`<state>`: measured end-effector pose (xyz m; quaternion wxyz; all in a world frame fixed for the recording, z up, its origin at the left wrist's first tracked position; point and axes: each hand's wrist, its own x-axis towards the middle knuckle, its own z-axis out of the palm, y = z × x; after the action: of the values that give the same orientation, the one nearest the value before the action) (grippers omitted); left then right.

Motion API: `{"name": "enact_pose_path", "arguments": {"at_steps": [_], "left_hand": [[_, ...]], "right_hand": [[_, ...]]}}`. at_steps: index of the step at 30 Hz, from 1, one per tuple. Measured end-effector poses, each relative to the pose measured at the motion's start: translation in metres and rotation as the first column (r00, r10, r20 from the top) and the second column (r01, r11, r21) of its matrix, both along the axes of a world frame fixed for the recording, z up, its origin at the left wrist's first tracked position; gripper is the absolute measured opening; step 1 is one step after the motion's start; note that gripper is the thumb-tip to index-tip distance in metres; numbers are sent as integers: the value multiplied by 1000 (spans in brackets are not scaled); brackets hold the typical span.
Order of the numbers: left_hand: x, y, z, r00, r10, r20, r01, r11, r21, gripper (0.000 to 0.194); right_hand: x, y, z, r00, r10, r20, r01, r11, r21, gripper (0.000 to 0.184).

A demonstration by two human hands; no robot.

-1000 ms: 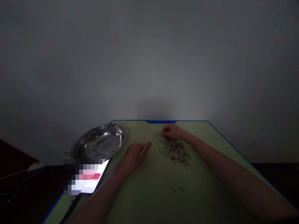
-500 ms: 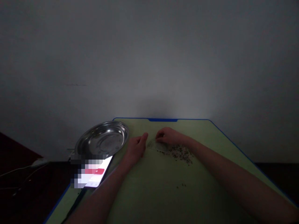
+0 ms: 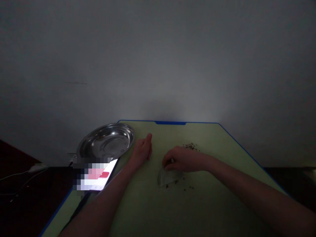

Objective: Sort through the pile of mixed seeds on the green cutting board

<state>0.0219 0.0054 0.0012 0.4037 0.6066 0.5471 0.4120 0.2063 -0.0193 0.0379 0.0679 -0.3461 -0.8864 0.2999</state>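
Note:
My right hand point(image 3: 176, 159) pinches a clear flat piece point(image 3: 170, 177) with a curved edge, shaped like a protractor. It lies low over the table, partly hidden under my fingers. A few dark grains point(image 3: 191, 187) are beside and under its lower edge. Behind my right wrist is a larger scatter of small dark grains point(image 3: 191, 146), partly covered by the forearm. To the left, my left hand point(image 3: 142, 151) is closed in a loose fist on the table with its thumb pointing up. Nothing shows in it.
A shiny steel basin point(image 3: 106, 141) stands on the left side of the pale green table point(image 3: 148, 210). A lit phone point(image 3: 102, 177), partly pixelated, is in front of it. A grey wall point(image 3: 158, 65) rises behind the blue table edge. White cables point(image 3: 22, 172) hang at the far left.
My right hand has moved toward me with the clear piece, across the grains. The large scatter of grains looks smaller, with part now hidden by the arm. My left hand stays closed nearly in place.

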Motion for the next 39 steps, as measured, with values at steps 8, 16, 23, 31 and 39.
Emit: {"name": "enact_pose_path", "arguments": {"at_steps": [8,16,23,31,39], "left_hand": [[-1,2,-3,1000,-5,10,5,999,-41,59],[-1,3,-1,999,0,-53,-2,999,-35,61],[-1,2,3,996,9,-93,-14,999,-48,62],[-2,3,1,996,5,-86,-11,998,-67,61],[0,2,6,995,11,-95,-17,998,-60,61]], "right_hand": [[48,-23,19,953,-291,-87,291,957,-9,17],[87,-39,0,934,-356,-6,356,934,-33,17],[87,-42,-1,937,-349,-33,349,937,12,17],[84,-45,-2,947,-322,-25,322,946,23,16],[87,-50,1,957,-288,-15,288,957,12,16]]}}
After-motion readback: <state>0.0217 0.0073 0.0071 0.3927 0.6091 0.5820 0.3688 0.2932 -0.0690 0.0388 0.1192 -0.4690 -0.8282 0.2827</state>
